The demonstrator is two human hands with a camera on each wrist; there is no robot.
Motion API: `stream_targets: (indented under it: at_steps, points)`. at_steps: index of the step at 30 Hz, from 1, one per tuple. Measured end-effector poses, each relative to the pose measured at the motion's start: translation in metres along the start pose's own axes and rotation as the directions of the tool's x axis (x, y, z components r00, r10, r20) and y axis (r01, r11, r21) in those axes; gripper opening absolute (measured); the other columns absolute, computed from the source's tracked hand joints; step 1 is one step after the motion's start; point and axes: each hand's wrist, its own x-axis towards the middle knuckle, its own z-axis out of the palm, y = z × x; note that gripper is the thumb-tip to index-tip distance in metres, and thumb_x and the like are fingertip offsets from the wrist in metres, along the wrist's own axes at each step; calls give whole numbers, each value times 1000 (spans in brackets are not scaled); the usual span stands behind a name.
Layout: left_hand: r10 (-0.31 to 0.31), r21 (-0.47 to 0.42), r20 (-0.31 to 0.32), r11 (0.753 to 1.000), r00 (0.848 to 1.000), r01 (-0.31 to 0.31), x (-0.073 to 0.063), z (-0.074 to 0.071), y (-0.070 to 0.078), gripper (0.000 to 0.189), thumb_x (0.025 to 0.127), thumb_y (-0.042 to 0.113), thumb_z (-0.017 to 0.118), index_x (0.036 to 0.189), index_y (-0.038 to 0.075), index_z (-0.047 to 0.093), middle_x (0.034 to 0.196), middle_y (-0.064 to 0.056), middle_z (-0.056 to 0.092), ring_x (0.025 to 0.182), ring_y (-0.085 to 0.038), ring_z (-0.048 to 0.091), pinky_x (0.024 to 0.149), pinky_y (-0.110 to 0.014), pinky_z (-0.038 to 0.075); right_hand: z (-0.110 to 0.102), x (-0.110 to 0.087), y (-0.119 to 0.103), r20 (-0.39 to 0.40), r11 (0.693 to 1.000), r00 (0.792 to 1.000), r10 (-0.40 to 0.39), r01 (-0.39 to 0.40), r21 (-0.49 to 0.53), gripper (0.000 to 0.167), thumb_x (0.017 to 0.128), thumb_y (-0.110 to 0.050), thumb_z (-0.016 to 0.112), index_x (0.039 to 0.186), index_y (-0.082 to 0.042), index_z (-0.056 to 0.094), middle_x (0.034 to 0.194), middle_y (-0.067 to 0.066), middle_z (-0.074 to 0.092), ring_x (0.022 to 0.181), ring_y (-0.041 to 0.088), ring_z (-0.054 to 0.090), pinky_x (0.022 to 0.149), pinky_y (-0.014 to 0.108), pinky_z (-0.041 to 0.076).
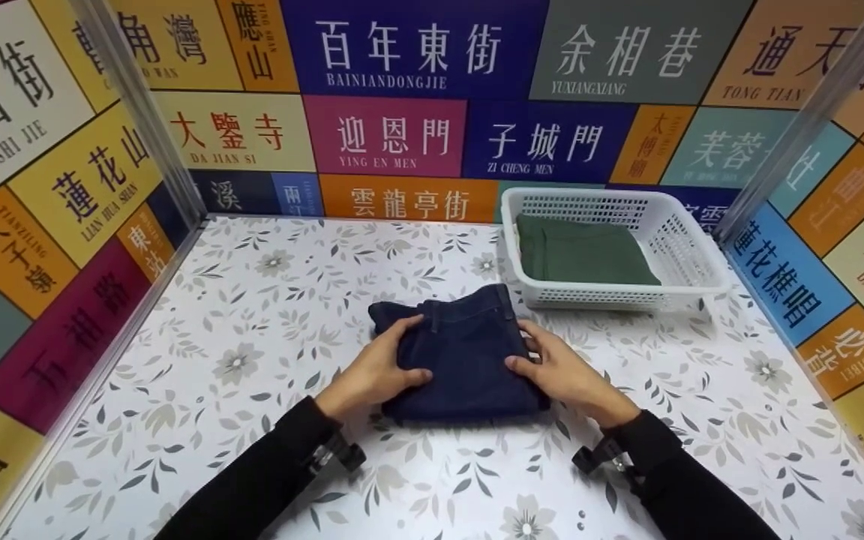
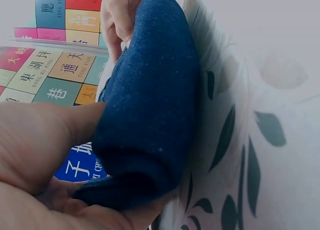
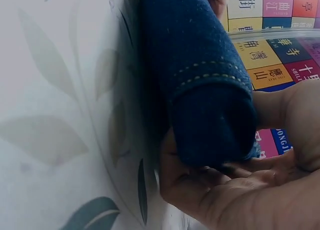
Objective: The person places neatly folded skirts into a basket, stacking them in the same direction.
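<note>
A folded pair of dark blue jeans lies between both hands in the head view, its waistband with belt loops toward the back. My left hand grips the left side, thumb on top and fingers at the edge. On the opposite side my right hand holds the edge the same way, its thumb over the denim. The left wrist view shows the rounded fold of the jeans with fingers under its end. In the right wrist view, yellow stitching runs across the jeans, and fingers curl beneath them.
A white plastic basket stands at the back right of the table, holding a folded green garment. The tabletop has a grey floral pattern. Colourful sign-printed walls enclose the back and both sides.
</note>
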Motion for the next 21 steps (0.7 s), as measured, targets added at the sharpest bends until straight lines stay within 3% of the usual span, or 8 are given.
stream_targets:
  at_steps: [13,21]
  points:
    - [15,-27,-34,1000,999,-16,-2,1,6,93,98,15,92,179,19,46,171,-23,60,152,-41,62,134,-63,47,2,-1,-4,16,997,997,-73,72,40,70,116,0,64,179,-1,34,164,35,61,119,22,82,95,33,71]
    - [28,-44,-65,999,998,-31,-6,-2,15,91,97,14,92,177,22,49,171,-19,61,153,-40,62,134,-62,47,0,-5,-12,10,992,992,-122,122,-19,72,114,0,66,180,-2,36,167,32,61,133,28,78,99,28,68]
